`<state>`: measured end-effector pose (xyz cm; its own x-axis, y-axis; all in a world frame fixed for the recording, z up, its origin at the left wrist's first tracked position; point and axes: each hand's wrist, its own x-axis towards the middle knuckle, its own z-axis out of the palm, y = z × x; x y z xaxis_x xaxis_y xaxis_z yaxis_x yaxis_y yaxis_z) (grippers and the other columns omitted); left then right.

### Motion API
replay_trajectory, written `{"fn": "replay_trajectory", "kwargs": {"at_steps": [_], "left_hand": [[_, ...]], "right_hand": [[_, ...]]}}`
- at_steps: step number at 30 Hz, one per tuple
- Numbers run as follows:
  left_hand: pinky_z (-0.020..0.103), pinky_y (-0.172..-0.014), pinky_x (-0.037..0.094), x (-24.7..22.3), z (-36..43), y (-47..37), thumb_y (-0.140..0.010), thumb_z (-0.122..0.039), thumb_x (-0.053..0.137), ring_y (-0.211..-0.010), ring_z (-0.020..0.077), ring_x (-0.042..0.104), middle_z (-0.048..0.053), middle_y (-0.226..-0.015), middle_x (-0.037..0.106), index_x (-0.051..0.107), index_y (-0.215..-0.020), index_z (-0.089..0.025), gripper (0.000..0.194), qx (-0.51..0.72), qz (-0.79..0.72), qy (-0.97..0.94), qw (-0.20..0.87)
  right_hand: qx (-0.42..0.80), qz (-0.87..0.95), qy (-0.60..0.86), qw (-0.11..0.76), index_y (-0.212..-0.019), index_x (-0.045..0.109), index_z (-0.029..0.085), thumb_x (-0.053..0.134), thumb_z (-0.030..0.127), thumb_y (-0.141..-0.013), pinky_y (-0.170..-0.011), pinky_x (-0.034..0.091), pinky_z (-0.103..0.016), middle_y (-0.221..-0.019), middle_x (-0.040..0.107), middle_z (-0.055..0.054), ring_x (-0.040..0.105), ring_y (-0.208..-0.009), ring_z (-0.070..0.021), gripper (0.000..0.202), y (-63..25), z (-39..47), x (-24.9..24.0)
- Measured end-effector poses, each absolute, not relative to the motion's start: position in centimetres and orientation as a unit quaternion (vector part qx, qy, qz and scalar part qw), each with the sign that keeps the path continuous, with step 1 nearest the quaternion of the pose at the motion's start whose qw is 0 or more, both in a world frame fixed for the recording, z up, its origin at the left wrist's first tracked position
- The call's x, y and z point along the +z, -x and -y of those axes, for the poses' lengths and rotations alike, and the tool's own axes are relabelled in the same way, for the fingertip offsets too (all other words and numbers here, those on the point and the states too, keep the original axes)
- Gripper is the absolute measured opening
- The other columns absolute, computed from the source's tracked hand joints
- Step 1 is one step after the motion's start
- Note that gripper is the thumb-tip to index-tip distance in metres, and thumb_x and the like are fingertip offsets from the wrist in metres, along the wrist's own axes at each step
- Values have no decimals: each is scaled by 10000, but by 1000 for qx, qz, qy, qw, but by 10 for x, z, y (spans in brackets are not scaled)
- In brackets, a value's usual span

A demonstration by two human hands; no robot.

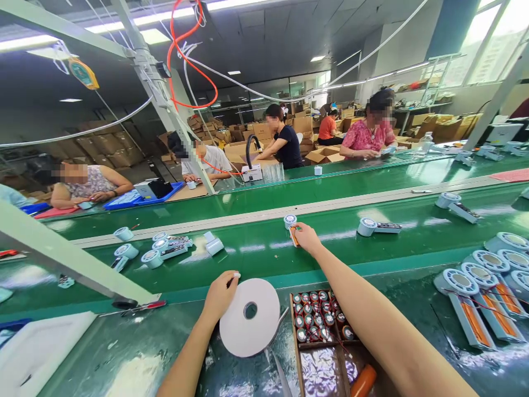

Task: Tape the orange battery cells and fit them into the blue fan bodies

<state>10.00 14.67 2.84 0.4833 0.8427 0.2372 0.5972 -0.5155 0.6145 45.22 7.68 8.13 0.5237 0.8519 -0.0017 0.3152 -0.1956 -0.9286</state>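
My right hand (pixel 306 239) reaches over the green conveyor belt and is closed on a light-blue device housing (pixel 290 221) with a round head and an orange strip in its handle. The housing is at the belt surface; I cannot tell whether it is resting or lifted. My left hand (pixel 223 292) is pinched beside a large roll of white tape (pixel 264 309), with a small white piece (pixel 236 275) at its fingertips. Below my right forearm, a divided box (pixel 294 331) holds several round metal-topped parts with red wires (pixel 316 317).
Similar housings (pixel 458 282) with orange strips stand at right. More light-blue housings (pixel 152 258) lie along the belt (pixel 248 251). Scissors (pixel 281 372) sit below the roll, an orange cylinder (pixel 363 380) in the box. A metal post (pixel 74 253) slants across the left. Co-workers sit opposite.
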Motion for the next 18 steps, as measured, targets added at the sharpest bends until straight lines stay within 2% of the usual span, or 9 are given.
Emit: {"fn": "replay_trajectory", "kwargs": {"at_steps": [6, 12, 16, 18], "left_hand": [[392, -1103, 512, 24, -143, -100, -950, -465, 451, -1205, 259, 672, 68, -1290, 736, 792, -1036, -215, 431, 263, -439, -826, 236], [360, -959, 561, 22, -139, -99, -930, -472, 499, -968, 229, 708, 58, -1204, 763, 690, -1303, -218, 490, 281, -477, -791, 259], [358, -1019, 523, 42, -174, -99, -986, -493, 423, -1174, 252, 659, 115, -1411, 653, 570, -1406, -185, 541, 309, -562, -729, 237], [385, -1011, 520, 58, -205, -105, -1019, -524, 388, -1225, 282, 642, 167, -1432, 623, 536, -1418, -149, 567, 300, -605, -703, 223]], "right_hand": [[282, 403, 720, 490, -1218, 662, 172, 606, 461, -1052, -624, 570, -279, -901, 724, -23, 633, -615, -118, 338, -454, -77, 72], [285, 404, 722, 483, -1260, 649, 171, 598, 451, -1058, -640, 586, -284, -937, 730, -36, 657, -648, -125, 349, -457, -76, 70], [282, 403, 725, 482, -1281, 646, 171, 588, 459, -1065, -671, 597, -295, -968, 736, -43, 679, -693, -135, 364, -457, -74, 71], [282, 404, 726, 480, -1254, 663, 171, 605, 457, -1056, -675, 596, -299, -944, 737, -36, 676, -684, -135, 352, -456, -74, 71]]}}
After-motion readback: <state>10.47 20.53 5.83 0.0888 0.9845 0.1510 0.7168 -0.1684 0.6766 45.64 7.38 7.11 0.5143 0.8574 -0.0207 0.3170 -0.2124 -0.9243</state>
